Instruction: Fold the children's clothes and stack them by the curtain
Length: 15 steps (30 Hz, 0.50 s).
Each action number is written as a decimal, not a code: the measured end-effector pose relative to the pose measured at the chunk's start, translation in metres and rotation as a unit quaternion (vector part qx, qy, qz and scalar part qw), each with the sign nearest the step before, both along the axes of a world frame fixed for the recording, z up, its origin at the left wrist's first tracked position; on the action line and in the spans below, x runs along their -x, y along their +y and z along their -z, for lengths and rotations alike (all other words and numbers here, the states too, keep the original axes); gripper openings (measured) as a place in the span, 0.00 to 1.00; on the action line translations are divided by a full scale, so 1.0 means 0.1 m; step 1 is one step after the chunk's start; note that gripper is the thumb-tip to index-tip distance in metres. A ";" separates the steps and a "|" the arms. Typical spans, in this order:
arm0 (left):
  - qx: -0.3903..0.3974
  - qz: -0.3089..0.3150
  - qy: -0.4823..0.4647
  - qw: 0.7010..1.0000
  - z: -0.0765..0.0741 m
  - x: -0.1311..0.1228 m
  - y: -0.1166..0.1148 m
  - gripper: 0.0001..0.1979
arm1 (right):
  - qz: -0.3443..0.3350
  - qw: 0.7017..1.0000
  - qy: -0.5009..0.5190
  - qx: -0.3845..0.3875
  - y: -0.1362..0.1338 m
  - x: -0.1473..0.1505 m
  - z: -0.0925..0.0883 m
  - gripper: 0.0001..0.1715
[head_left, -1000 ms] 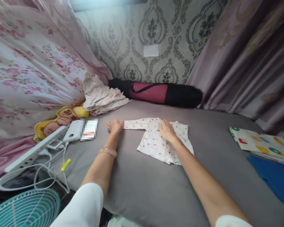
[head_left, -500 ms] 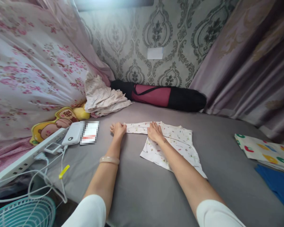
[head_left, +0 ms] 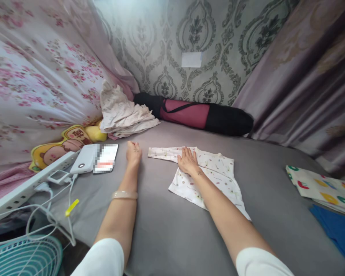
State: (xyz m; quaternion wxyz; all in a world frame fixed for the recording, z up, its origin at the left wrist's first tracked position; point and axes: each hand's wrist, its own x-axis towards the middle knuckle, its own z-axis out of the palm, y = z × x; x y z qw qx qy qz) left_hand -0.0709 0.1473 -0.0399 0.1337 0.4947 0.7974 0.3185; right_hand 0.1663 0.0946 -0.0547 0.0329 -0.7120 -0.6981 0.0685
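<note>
A small white printed baby shirt lies flat on the grey bed sheet, one sleeve stretched out to the left. My right hand lies flat on it, fingers spread, where the sleeve meets the body. My left hand rests on the sheet just left of the sleeve's end, apart from it, fingers loosely curled with nothing in them. A pale bangle is on my left wrist.
A power bank, a blurred card and a power strip with cables lie at the left edge, above a teal fan. Crumpled cloth and a red-black bag lie by the wall. Folded printed cloth and blue cloth sit right.
My left hand has let go of the sleeve end and drawn a little to the left. My right hand slid left from the shirt's body to the base of the sleeve.
</note>
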 end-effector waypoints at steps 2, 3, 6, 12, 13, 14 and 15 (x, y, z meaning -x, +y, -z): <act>0.020 0.008 0.009 1.000 0.01 0.04 -0.01 0.16 | 0.001 1.000 -0.002 -0.001 0.00 0.00 0.00 0.37; 0.038 0.024 0.021 0.999 0.02 0.03 -0.01 0.17 | 0.001 1.000 -0.003 -0.002 0.00 0.00 0.01 0.38; 0.090 0.085 0.080 0.989 0.03 -0.10 -0.04 0.21 | 0.002 1.000 -0.003 -0.001 0.01 0.00 0.02 0.37; 0.098 0.131 0.108 0.981 0.05 -0.30 -0.07 0.25 | 0.003 1.000 -0.005 -0.011 0.02 0.01 0.04 0.37; 0.083 0.139 0.099 0.982 0.07 -0.30 -0.06 0.21 | 0.003 1.000 -0.006 -0.012 0.02 0.01 0.04 0.37; 0.059 0.156 0.074 0.983 0.09 -0.29 -0.05 0.17 | 0.004 1.000 -0.008 -0.012 0.02 0.01 0.04 0.37; 0.027 0.179 0.028 0.983 0.11 -0.28 -0.03 0.14 | 0.005 1.000 -0.009 -0.011 0.02 0.01 0.04 0.37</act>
